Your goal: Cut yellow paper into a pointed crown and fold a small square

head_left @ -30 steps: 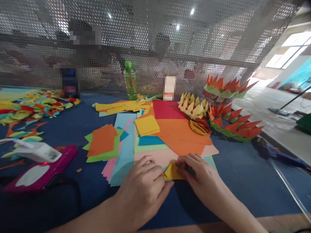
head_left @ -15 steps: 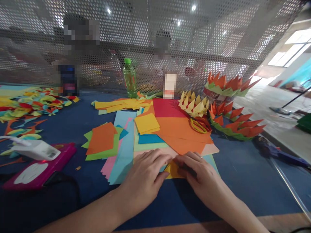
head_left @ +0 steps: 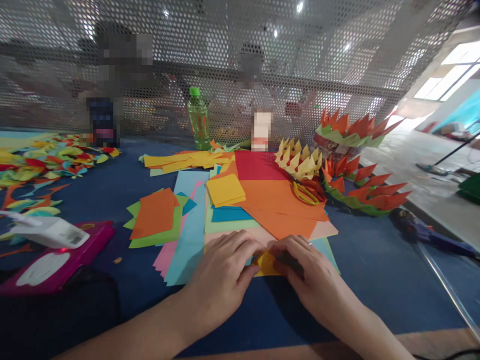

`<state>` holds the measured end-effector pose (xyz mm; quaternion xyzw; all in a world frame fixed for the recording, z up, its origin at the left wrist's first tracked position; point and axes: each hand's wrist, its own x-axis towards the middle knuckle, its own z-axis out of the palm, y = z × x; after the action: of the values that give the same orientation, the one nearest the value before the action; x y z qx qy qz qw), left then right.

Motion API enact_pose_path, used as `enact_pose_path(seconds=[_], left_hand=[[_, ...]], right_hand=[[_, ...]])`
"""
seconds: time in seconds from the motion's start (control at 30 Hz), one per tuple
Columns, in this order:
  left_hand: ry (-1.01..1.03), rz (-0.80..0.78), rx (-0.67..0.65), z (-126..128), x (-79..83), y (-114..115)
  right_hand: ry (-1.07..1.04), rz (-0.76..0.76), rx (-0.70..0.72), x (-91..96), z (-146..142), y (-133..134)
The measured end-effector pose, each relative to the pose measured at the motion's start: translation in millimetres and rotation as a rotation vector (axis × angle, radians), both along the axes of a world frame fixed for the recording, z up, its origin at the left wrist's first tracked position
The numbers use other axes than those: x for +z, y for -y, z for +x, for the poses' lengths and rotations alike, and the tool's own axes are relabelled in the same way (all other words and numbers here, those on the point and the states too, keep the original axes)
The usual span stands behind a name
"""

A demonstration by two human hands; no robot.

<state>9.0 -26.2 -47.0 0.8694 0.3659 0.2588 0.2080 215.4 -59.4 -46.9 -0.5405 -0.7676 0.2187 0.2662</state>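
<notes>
My left hand (head_left: 221, 277) and my right hand (head_left: 305, 275) meet over a small folded yellow paper (head_left: 267, 263) at the near edge of a stack of coloured sheets (head_left: 262, 215). Fingertips of both hands pinch and press the yellow paper, which lies low on the blue table (head_left: 375, 280). Most of the paper is hidden under my fingers. A ring shows on my right hand.
Yellow squares (head_left: 226, 190), orange-and-green sheets (head_left: 155, 217), scissors (head_left: 307, 192), spiky paper crowns (head_left: 298, 162) and orange-green rings (head_left: 360, 192) lie beyond. A white device on a pink case (head_left: 52, 245) sits left. A green bottle (head_left: 197, 120) stands before a perforated screen; people sit behind it.
My left hand has slid forward and right, its fingers now covering more of the yellow paper. My right hand has barely moved.
</notes>
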Motion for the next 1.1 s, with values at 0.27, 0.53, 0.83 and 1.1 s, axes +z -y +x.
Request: enact_pose_path(seconds=[0.27, 0.53, 0.83, 1.1], left_hand=[[0.024, 0.005, 0.021, 1.1, -2.2, 0.6], [0.056, -0.009, -0.002, 3.2, -1.9, -4.7], [0.051, -0.013, 0.071, 9.3, -2.2, -3.6], [0.086, 0.071, -0.006, 7.3, -7.9, -1.7]], right_hand=[[-0.018, 0.004, -0.005, -1.7, 0.8, -0.6], [-0.004, 0.009, 0.006, 0.5, -0.8, -0.8], [0.053, 0.026, 0.015, 1.9, -3.3, -1.8], [0.021, 0.131, 0.021, -3.3, -3.0, 1.7]])
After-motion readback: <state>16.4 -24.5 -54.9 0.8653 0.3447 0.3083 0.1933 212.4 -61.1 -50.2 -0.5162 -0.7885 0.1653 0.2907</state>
